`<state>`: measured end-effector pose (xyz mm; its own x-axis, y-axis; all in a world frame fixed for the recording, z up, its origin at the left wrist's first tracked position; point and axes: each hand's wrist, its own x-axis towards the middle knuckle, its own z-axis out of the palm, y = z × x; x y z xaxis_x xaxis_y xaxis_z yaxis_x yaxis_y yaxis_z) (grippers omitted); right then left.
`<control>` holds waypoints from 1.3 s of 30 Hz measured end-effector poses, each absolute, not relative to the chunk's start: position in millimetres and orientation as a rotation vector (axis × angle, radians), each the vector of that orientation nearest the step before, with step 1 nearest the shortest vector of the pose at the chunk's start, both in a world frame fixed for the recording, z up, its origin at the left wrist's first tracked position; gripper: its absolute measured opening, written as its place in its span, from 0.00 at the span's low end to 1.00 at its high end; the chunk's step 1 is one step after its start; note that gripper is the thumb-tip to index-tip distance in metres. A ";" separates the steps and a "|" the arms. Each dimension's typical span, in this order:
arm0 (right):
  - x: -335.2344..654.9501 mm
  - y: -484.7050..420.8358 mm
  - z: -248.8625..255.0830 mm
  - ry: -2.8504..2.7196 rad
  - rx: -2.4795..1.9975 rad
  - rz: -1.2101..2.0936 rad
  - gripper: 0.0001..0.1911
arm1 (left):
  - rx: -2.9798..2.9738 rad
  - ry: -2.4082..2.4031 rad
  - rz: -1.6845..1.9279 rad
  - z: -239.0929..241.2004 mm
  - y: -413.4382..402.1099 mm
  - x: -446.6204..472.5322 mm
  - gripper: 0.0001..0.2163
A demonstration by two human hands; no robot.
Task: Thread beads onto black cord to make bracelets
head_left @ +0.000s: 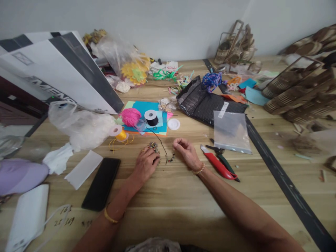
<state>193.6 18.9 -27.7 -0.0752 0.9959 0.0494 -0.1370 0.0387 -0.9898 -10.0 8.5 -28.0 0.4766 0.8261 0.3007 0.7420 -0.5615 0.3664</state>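
My left hand [146, 163] rests on the table with its fingers bent together at a small pile of mixed-colour beads [152, 146]. What its fingertips hold is hidden. To its right, my right hand [186, 151] is raised slightly, thumb and forefinger pinched at the end of a short beaded string [172, 158]. The string curves down between the hands, its dark beads near the wood. A black cord [160, 140] runs from a spool of black cord [151, 118] down between both hands.
Red-handled cutters [219, 164] lie right of my right hand, near a clear plastic bag [232, 132]. A black phone [102, 183] and a spool of yellow cord [119, 133] are at left. Behind stand pink yarn [131, 116], a white lid [173, 124] and a black bubble mailer [202, 105].
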 end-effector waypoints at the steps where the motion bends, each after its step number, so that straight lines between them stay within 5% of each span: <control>1: 193.7 18.8 -27.8 -1.183 -1.038 1.295 0.16 | 2.536 1.374 0.666 -27.8 8.3 -9.6 0.05; 16: 195.5 18.9 -26.7 -1.210 -1.033 1.265 0.15 | 2.369 1.412 0.722 -20.1 8.4 -4.7 0.05; 28: 182.6 1.0 -22.0 -1.732 -0.911 0.898 0.08 | 0.987 1.267 0.983 -5.3 9.4 -7.4 0.09; 39: 176.2 -4.4 -16.9 -1.823 -0.797 0.979 0.08 | 1.036 1.213 0.934 -9.4 8.0 -8.9 0.07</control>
<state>176.2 -4.4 -16.9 -0.3955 0.8259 0.4018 0.1213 0.4806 -0.8685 -8.9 8.0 -9.4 0.1262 0.9544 -0.2704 -0.0174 0.2747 0.9614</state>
